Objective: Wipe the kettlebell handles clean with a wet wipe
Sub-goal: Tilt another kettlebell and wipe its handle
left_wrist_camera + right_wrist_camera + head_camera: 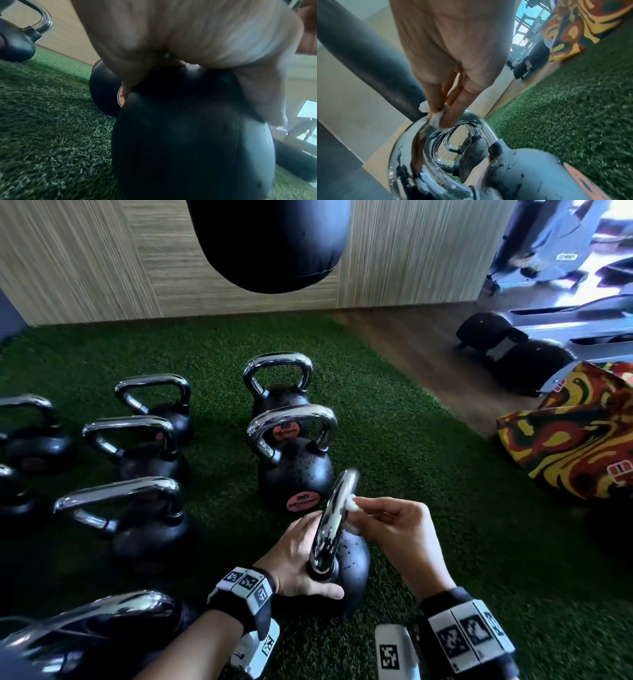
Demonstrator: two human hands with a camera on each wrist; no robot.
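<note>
A black kettlebell (352,563) with a chrome handle (334,518) stands on the green turf just in front of me. My left hand (301,559) grips its body at the base of the handle; up close, the left wrist view shows my palm (197,40) over the black ball (188,135). My right hand (394,525) pinches a small crumpled white wet wipe (352,504) and presses it against the upper part of the handle. In the right wrist view my fingertips (448,119) hold the wipe (436,121) on the wet chrome handle (471,121).
Several more kettlebells with chrome handles stand on the turf: two straight ahead (294,470), the others at left (144,522). A black punching bag (270,241) hangs above. A colourful patterned bag (575,433) lies at right, gym machines (548,337) beyond it.
</note>
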